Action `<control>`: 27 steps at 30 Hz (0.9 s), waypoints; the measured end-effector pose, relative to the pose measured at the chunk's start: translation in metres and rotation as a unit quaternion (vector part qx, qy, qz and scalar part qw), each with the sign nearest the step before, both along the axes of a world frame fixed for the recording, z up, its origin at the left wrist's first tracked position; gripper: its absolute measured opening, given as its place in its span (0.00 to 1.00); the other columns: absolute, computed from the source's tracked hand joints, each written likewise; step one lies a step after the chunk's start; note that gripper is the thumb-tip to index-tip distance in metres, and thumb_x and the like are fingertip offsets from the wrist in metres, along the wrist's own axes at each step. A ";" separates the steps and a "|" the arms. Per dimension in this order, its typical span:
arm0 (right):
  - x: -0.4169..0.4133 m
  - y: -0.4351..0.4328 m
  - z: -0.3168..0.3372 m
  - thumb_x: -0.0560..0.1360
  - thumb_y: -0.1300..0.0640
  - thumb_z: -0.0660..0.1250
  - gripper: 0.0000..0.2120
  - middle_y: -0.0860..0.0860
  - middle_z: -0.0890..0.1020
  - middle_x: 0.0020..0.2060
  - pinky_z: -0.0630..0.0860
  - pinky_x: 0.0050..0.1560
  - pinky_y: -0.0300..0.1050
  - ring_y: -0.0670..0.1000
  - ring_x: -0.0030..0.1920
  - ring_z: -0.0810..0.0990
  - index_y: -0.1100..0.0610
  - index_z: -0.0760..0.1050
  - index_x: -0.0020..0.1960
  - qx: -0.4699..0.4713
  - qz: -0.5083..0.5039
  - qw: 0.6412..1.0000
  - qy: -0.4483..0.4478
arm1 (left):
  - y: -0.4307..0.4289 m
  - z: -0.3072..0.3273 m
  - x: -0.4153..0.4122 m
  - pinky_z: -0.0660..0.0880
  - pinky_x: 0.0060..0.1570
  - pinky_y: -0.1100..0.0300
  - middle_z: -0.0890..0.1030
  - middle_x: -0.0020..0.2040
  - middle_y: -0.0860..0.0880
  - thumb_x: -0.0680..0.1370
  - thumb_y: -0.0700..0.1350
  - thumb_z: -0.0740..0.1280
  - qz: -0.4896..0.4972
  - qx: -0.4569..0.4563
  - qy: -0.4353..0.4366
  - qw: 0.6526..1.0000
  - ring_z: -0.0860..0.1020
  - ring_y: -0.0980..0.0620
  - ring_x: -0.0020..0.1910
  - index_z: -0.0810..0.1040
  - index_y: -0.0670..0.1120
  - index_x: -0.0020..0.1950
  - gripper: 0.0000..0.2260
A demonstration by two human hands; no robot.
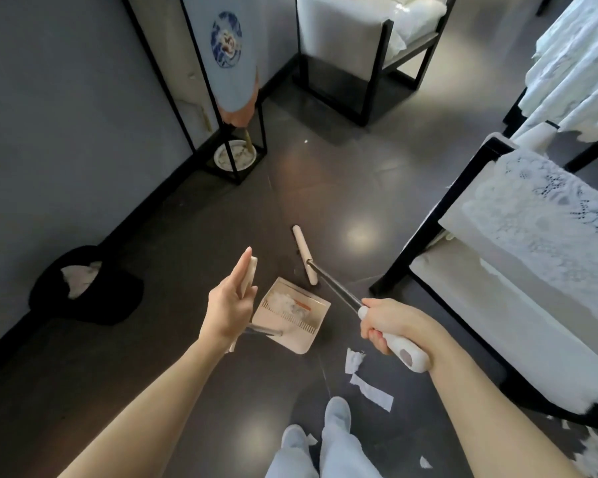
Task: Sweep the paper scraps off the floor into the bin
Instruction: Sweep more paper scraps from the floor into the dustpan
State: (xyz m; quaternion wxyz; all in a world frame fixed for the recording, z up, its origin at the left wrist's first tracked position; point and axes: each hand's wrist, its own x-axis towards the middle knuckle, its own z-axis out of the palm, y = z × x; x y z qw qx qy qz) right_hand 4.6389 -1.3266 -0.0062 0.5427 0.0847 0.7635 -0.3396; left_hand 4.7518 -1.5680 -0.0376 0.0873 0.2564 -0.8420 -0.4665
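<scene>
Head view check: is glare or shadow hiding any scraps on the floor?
Head view: soft glare patches on the glossy floor, none over the paper scraps at lower centre, which read clearly; the black bin sits in dim wall shadow; wide-angle bending at the edges; slight softness overall.

One head-worn wide-angle view, facing forward and steeply down onto the floor (325, 188). Left hand (227, 305) and right hand (390, 324) sit close, mid-frame; straight edges bend.
</scene>
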 end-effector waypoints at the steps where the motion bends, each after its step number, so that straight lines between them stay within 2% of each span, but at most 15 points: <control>1: -0.008 -0.005 -0.002 0.73 0.65 0.61 0.32 0.56 0.74 0.32 0.70 0.36 0.43 0.48 0.28 0.69 0.50 0.59 0.75 -0.007 -0.001 1.000 0.012 | -0.003 0.004 -0.008 0.70 0.43 0.76 0.71 0.48 0.67 0.78 0.34 0.65 0.001 0.010 0.003 1.000 0.75 0.61 0.46 0.57 0.59 0.75 0.33; 4: -0.037 -0.017 -0.008 0.73 0.65 0.61 0.34 0.57 0.77 0.34 0.71 0.37 0.43 0.48 0.29 0.71 0.49 0.57 0.76 -0.014 0.003 0.999 0.035 | -0.008 0.014 -0.033 0.69 0.42 0.79 0.70 0.53 0.66 0.78 0.33 0.64 0.001 0.034 0.017 0.999 0.74 0.63 0.49 0.56 0.58 0.74 0.33; 6: -0.059 -0.027 -0.015 0.74 0.66 0.60 0.35 0.57 0.78 0.37 0.72 0.36 0.43 0.48 0.29 0.71 0.48 0.56 0.77 -0.014 0.004 0.999 0.046 | -0.011 0.018 -0.049 0.67 0.44 0.81 0.70 0.61 0.61 0.78 0.31 0.63 0.005 0.058 0.023 0.998 0.71 0.61 0.58 0.57 0.55 0.75 0.32; 8: -0.081 -0.037 -0.024 0.73 0.66 0.60 0.35 0.57 0.78 0.38 0.72 0.35 0.43 0.48 0.29 0.72 0.48 0.55 0.77 -0.010 0.007 0.998 0.054 | -0.014 0.017 -0.062 0.65 0.48 0.83 0.68 0.64 0.59 0.77 0.30 0.63 0.019 0.065 0.027 0.997 0.67 0.60 0.64 0.59 0.54 0.75 0.31; 11: -0.105 -0.047 -0.035 0.73 0.66 0.60 0.35 0.57 0.78 0.35 0.72 0.37 0.44 0.49 0.29 0.73 0.48 0.56 0.77 0.000 0.018 0.999 0.050 | -0.017 0.014 -0.074 0.65 0.47 0.83 0.70 0.61 0.61 0.77 0.31 0.64 0.045 0.059 0.026 0.997 0.70 0.65 0.58 0.59 0.58 0.72 0.32; 14: -0.126 -0.056 -0.037 0.74 0.65 0.61 0.33 0.58 0.79 0.42 0.75 0.41 0.44 0.49 0.34 0.75 0.48 0.59 0.75 0.008 0.037 0.998 0.042 | -0.024 0.012 -0.086 0.67 0.47 0.82 0.69 0.61 0.64 0.77 0.31 0.64 0.075 0.063 0.021 0.995 0.71 0.70 0.52 0.58 0.59 0.72 0.32; 16: -0.141 -0.063 -0.036 0.74 0.65 0.62 0.32 0.57 0.78 0.44 0.75 0.38 0.42 0.49 0.34 0.75 0.48 0.60 0.75 0.005 0.036 0.999 0.033 | -0.029 0.013 -0.096 0.67 0.46 0.82 0.69 0.59 0.67 0.77 0.31 0.64 0.092 0.071 0.015 0.993 0.71 0.71 0.52 0.57 0.59 0.72 0.32; 18: -0.154 -0.069 -0.037 0.73 0.65 0.61 0.32 0.57 0.78 0.40 0.74 0.34 0.41 0.48 0.30 0.74 0.49 0.60 0.75 0.000 0.035 0.999 0.019 | -0.036 0.014 -0.109 0.68 0.45 0.82 0.69 0.57 0.68 0.78 0.32 0.63 0.098 0.070 0.015 0.993 0.70 0.69 0.54 0.57 0.60 0.72 0.32; 20: -0.166 -0.074 -0.038 0.73 0.65 0.61 0.32 0.58 0.78 0.39 0.73 0.33 0.41 0.47 0.28 0.73 0.49 0.60 0.75 0.001 0.041 0.999 0.015 | -0.044 0.017 -0.122 0.68 0.45 0.82 0.68 0.62 0.66 0.78 0.32 0.62 0.094 0.077 0.015 0.992 0.68 0.68 0.58 0.57 0.62 0.71 0.32; 22: -0.171 -0.078 -0.040 0.73 0.65 0.61 0.31 0.58 0.79 0.40 0.72 0.33 0.42 0.48 0.29 0.73 0.49 0.61 0.74 0.004 0.050 0.999 0.021 | -0.051 0.018 -0.130 0.68 0.43 0.82 0.68 0.61 0.66 0.78 0.32 0.62 0.090 0.076 0.011 0.993 0.70 0.70 0.54 0.56 0.63 0.71 0.32; 24: -0.170 -0.082 -0.041 0.73 0.65 0.60 0.29 0.58 0.79 0.42 0.72 0.33 0.42 0.48 0.30 0.74 0.49 0.63 0.72 0.014 0.069 0.997 0.027 | -0.055 0.018 -0.130 0.68 0.42 0.82 0.67 0.59 0.68 0.78 0.33 0.62 0.086 0.067 0.010 0.994 0.70 0.70 0.53 0.56 0.63 0.71 0.32; 27: -0.161 -0.087 -0.047 0.72 0.64 0.60 0.31 0.60 0.79 0.50 0.73 0.34 0.42 0.50 0.34 0.74 0.48 0.62 0.73 0.024 0.087 0.995 0.036 | -0.058 0.016 -0.118 0.66 0.48 0.82 0.68 0.63 0.65 0.79 0.33 0.62 0.093 0.086 0.014 0.992 0.66 0.65 0.62 0.56 0.62 0.71 0.31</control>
